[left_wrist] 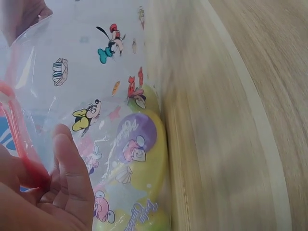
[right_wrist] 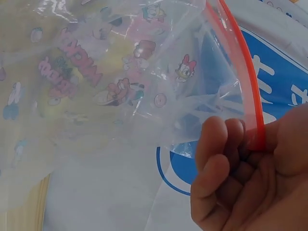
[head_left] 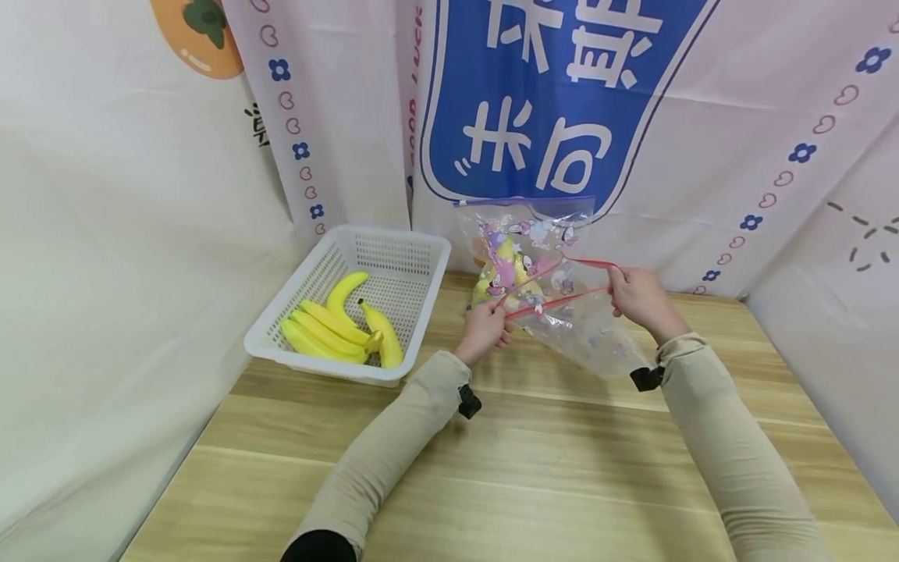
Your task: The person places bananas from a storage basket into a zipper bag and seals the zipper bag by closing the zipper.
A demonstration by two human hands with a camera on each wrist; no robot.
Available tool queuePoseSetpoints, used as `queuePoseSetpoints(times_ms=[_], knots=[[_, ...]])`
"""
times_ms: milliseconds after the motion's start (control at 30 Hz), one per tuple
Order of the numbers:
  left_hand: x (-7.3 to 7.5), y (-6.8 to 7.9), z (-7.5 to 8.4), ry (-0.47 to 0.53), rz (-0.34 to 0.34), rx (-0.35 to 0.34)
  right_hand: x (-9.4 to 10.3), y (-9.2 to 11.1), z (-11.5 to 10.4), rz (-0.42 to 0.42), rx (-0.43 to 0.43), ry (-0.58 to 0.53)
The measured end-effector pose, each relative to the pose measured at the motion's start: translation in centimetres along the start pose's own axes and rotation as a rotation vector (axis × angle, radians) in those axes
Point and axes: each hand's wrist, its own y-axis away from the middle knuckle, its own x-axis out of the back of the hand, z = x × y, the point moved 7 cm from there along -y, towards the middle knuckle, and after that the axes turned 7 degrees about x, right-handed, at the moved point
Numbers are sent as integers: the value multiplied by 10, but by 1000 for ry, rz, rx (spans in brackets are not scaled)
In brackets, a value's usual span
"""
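Note:
My left hand [head_left: 483,331] pinches one end of the red zip edge of a clear printed zip bag [head_left: 597,339]. At the other end of that edge, my right hand [head_left: 641,300] grips with curled fingers, and the mouth is spread between the two hands. The bag's body slants down toward the right wrist. Behind it, against the backdrop, stands a second clear bag with a purple zip edge [head_left: 523,202], printed with cartoon figures. Yellow rounded things [left_wrist: 153,166] show through the plastic near the left hand, partly hidden by the prints.
Left of the bags, a white plastic basket [head_left: 433,290] holds several yellow bananas [head_left: 385,332]. The wood-grain table [head_left: 534,476] reaches back to a printed cloth backdrop [head_left: 365,117], with white cloth at both sides.

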Motion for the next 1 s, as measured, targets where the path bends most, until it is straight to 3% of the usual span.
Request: queuePoseSetpoints(times_ms=[167, 367, 567, 800, 1000], knots=[[-5, 3, 7, -17, -51, -4, -8, -2, -5, -6, 32, -11], [-10, 11, 19, -74, -173, -48, -19, -4, -14, -23, 70, -16], [-7, 21, 38, -139, -239, -83, -22, -4, -16, -21, 73, -31], [6, 35, 69, -344, -350, -118, -21, -4, -12, -25, 73, -34], [33, 40, 90, -507, -411, -117, -20, -4, -11, -38, 82, -48]])
